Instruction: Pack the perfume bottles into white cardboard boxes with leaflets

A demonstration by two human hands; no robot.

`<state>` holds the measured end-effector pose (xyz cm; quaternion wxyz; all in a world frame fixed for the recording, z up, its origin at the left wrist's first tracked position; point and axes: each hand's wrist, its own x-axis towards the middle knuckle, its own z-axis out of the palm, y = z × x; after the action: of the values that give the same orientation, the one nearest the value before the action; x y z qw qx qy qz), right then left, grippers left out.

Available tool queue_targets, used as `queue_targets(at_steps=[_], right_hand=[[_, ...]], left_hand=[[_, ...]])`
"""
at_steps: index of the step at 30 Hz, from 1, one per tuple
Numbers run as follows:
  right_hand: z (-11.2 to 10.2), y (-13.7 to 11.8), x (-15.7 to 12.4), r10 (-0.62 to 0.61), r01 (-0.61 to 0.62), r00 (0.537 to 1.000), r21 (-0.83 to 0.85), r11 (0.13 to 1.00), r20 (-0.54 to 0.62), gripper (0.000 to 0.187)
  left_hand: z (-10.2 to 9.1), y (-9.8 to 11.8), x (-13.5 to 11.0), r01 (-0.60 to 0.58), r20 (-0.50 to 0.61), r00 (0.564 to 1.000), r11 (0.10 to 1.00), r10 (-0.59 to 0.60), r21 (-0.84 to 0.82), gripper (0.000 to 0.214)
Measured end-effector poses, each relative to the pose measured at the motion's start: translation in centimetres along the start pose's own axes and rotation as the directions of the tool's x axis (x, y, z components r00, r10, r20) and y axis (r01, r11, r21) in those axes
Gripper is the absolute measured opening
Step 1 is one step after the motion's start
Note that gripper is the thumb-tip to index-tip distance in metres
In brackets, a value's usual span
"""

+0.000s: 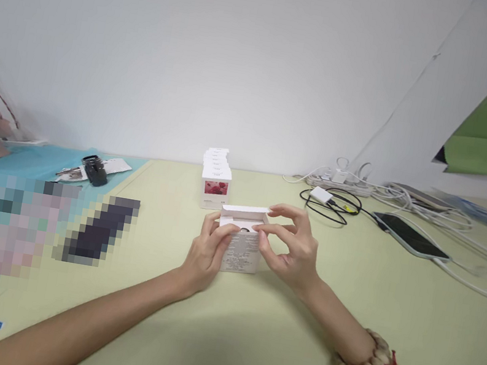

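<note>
A small white carton (240, 255) with printed text on its side stands on the pale green table (244, 344), its top flap raised. My left hand (206, 251) is wrapped round the carton's left side, thumb at the open top. My right hand (291, 246) holds the right side, its fingertips pinching at the top edge beside the flap. Something dark and round shows inside the opening. A bead bracelet with a red cord sits on my right wrist.
A row of like white boxes (215, 179) with a red picture stands just behind. A phone (409, 235) on a cable, a power strip (346, 184) and white cords lie at the right rear. A dark jar (95, 170) sits on the blue cloth at left.
</note>
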<state>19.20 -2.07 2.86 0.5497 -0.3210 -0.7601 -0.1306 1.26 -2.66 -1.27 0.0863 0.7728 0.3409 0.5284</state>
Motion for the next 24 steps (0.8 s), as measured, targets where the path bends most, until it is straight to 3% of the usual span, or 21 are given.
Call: queue_targets(at_steps=[9,13,17,20,24], right_hand=[[0.3,-0.3,-0.1,0.057,-0.056,0.997,-0.017,0.998,0.05,0.012],[0.4,-0.5,-0.2,0.124,-0.118,0.985,-0.055,0.992,0.122,0.016],[0.4,-0.5,-0.2,0.123,-0.117,0.987,-0.068,0.991,0.105,0.019],[0.3,-0.4,-0.1,0.088,-0.082,0.993,-0.069,0.994,0.08,0.013],[0.3,-0.5,0.0,0.087,-0.084,0.993,-0.043,0.996,0.08,0.008]], left_hand=[[-0.4,0.2,0.4,0.022,0.026,0.999,0.999,-0.023,0.046,0.023],[-1.0,-0.4,0.9,-0.057,0.078,0.996,0.982,0.044,0.178,0.024],[-1.3,-1.0,1.2,-0.117,0.058,0.993,0.959,0.105,0.26,0.021],[-1.2,-1.0,1.1,-0.141,0.054,0.99,0.966,0.133,0.218,0.021],[-0.9,-0.8,0.9,-0.091,0.04,0.995,0.988,0.087,0.125,0.02]])
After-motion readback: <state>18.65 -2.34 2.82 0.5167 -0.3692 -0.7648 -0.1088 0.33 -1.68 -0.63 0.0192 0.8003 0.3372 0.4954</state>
